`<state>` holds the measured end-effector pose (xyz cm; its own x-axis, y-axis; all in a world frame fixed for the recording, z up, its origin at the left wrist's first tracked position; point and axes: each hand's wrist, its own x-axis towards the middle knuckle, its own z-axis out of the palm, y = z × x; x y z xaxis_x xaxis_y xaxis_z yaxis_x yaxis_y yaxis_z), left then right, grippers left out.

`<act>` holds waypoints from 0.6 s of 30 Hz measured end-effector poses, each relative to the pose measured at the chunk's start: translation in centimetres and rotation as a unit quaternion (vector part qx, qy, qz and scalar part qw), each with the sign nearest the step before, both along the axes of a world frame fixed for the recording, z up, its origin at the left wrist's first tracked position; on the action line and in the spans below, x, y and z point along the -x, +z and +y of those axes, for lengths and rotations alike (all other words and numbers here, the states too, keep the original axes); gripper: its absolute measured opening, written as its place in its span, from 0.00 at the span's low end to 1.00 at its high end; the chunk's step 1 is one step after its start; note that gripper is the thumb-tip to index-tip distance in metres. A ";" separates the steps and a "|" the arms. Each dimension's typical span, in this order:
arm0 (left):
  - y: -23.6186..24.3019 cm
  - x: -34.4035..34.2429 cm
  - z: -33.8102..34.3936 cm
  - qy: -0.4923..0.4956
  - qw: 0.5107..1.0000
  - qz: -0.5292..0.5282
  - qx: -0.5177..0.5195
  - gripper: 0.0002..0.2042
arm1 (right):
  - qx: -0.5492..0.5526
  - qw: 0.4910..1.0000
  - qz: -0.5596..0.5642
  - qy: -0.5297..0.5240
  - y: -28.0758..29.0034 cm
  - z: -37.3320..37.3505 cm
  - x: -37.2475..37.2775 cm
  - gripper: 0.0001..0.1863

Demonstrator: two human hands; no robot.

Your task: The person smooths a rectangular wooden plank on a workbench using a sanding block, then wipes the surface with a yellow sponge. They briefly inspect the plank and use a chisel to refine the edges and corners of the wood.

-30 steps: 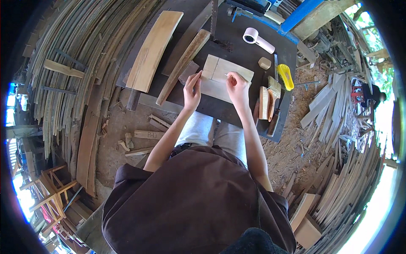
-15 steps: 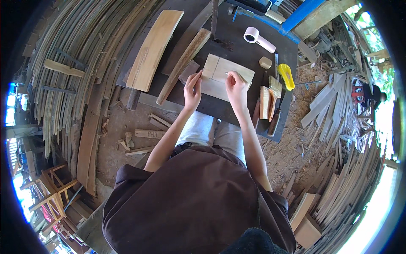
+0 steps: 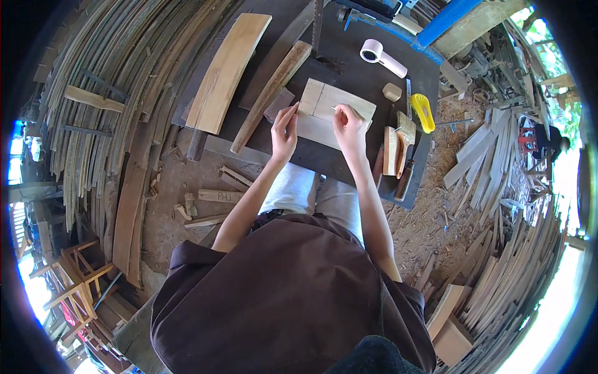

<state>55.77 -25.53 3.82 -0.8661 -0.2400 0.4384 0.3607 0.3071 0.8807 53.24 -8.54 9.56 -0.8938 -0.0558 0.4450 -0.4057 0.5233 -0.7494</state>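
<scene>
A pale rectangular board (image 3: 319, 128) lies on the dark bench top between my hands. Thin dark lines run across its upper left part. My left hand (image 3: 284, 136) is at the board's left edge, thumb and fingertips drawn together in a pinch. Whether it holds anything small there I cannot make out. Over the board's right half, my right hand (image 3: 350, 128) is closed, its fingers curled in a pinch. A small light tip shows at its fingertips, too small to name.
Right of the board are a wooden block (image 3: 392, 92), a flat brush (image 3: 406, 129), a yellow-handled object (image 3: 422, 113) and a chisel-like tool (image 3: 404, 181). A pink handheld fan (image 3: 391, 63) lies behind. Planks (image 3: 229, 75) and a long wooden bar (image 3: 271, 96) lie to the left.
</scene>
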 end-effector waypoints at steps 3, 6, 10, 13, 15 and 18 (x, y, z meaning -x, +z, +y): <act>0.0 -0.1 -0.1 0.004 1.000 -0.005 0.006 0.14 | -0.008 1.000 0.010 -0.004 -0.1 -0.3 -0.1 0.07; 0.0 0.0 -0.1 0.007 1.000 -0.008 0.011 0.14 | -0.007 1.000 0.002 -0.009 0.0 -0.5 -0.3 0.07; 0.1 -0.1 0.0 0.008 1.000 -0.005 0.008 0.14 | -0.011 1.000 0.023 -0.014 -0.5 -0.5 -0.2 0.07; 0.1 0.0 0.0 0.010 1.000 -0.003 0.007 0.14 | 0.007 1.000 -0.009 -0.006 -0.1 0.6 0.1 0.06; 0.1 -0.1 -0.1 0.009 1.000 -0.009 0.003 0.14 | 0.029 0.999 -0.004 -0.013 0.0 0.8 0.3 0.05; 0.1 -0.1 0.0 0.001 1.000 -0.007 0.000 0.14 | 0.014 1.000 -0.003 -0.019 -0.2 0.8 0.3 0.06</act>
<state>55.83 -25.53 3.94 -0.8719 -0.2406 0.4264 0.3480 0.3081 0.8854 52.99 -7.70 9.38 -0.8980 -0.0082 0.4399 -0.3805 0.5165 -0.7671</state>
